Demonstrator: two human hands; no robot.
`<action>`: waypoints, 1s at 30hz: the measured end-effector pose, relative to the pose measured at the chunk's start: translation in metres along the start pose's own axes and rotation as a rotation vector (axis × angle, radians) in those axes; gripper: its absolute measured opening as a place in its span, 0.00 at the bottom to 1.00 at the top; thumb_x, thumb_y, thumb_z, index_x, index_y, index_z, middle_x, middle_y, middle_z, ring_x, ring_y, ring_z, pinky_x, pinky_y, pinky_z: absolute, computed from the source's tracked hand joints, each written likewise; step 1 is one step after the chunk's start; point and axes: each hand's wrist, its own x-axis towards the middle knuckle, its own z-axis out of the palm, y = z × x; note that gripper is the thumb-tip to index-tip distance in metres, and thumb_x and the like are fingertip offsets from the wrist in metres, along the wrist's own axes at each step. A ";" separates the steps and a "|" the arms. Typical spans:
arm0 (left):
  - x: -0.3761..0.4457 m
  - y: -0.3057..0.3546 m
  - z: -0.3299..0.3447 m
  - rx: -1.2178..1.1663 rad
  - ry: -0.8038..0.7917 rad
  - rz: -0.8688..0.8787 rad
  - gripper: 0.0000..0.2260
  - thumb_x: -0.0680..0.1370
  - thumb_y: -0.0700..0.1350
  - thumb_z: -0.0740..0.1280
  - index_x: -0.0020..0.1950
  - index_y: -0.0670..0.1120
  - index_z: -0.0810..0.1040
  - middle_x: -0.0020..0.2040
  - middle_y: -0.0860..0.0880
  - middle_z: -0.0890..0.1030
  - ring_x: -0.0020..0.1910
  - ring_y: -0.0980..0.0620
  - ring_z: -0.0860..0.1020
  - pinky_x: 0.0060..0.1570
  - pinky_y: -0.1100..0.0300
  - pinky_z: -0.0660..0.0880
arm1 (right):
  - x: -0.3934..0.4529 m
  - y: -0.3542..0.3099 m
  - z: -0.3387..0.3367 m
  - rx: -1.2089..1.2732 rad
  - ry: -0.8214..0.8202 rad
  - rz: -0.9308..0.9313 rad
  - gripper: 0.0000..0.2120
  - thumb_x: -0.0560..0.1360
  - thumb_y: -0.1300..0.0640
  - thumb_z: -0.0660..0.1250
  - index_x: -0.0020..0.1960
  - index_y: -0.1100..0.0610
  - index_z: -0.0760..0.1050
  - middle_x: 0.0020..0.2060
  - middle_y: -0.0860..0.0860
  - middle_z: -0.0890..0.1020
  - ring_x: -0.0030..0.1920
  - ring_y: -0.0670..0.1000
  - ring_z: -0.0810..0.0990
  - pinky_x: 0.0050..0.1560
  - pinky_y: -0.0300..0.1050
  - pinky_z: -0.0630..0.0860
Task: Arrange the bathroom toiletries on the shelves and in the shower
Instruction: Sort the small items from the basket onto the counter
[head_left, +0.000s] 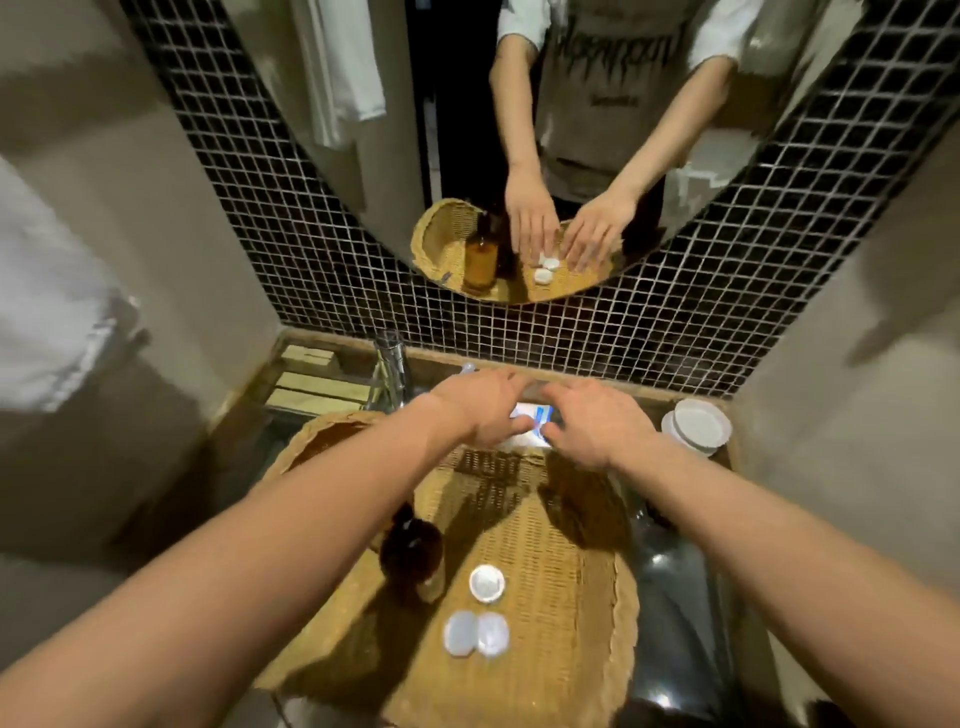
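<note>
Left hand (485, 408): reaching forward over the far edge of the basket, fingers curled onto the left side of a white packet; grips it.
Right hand (597, 423): mirrors the left, fingers curled onto the right side of the same packet; both hands hold it between them.
White packet (530, 423): white with a blue mark, mostly hidden by the two hands; sits at the far rim of the basket, toward the tiled wall. Whether it rests on the bench or is lifted, cannot tell.
Woven basket (582, 613): broad, shallow, tan weave, on the dark bench below both forearms.
Amber bottle (413, 553): brown glass, upright in the basket's left part, partly behind the left forearm.
Round white lid (487, 583): lies flat in the basket, just right of the amber bottle.
Two clear caps (475, 634): side by side, touching, nearer the viewer than the round lid.
Glass bottle (389, 371): clear, upright, beyond the basket at left.
White dish (698, 426): on the bench's far right corner.
Wooden slats (317, 384): far left corner.
Mirror (363, 130): on the mosaic tile wall; reflects hands, basket, bottle.
</note>
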 end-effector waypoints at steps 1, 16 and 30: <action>-0.012 0.006 -0.002 0.001 0.015 -0.007 0.28 0.81 0.58 0.59 0.76 0.44 0.61 0.75 0.42 0.66 0.70 0.43 0.68 0.68 0.44 0.66 | -0.010 -0.004 -0.003 0.000 0.018 -0.015 0.23 0.75 0.44 0.61 0.69 0.49 0.70 0.62 0.52 0.78 0.59 0.57 0.77 0.55 0.53 0.76; -0.140 0.088 0.033 -0.055 0.157 -0.093 0.26 0.80 0.56 0.62 0.75 0.46 0.64 0.71 0.44 0.69 0.66 0.44 0.72 0.62 0.49 0.72 | -0.123 -0.038 -0.002 -0.027 0.057 -0.160 0.22 0.75 0.45 0.62 0.67 0.51 0.71 0.61 0.52 0.78 0.62 0.56 0.76 0.57 0.54 0.76; -0.170 0.086 0.135 -0.146 -0.041 -0.183 0.26 0.79 0.50 0.66 0.75 0.45 0.65 0.68 0.45 0.70 0.65 0.45 0.72 0.61 0.49 0.74 | -0.126 -0.058 0.071 0.006 -0.116 -0.234 0.24 0.74 0.44 0.67 0.69 0.49 0.70 0.63 0.52 0.77 0.60 0.56 0.77 0.53 0.53 0.78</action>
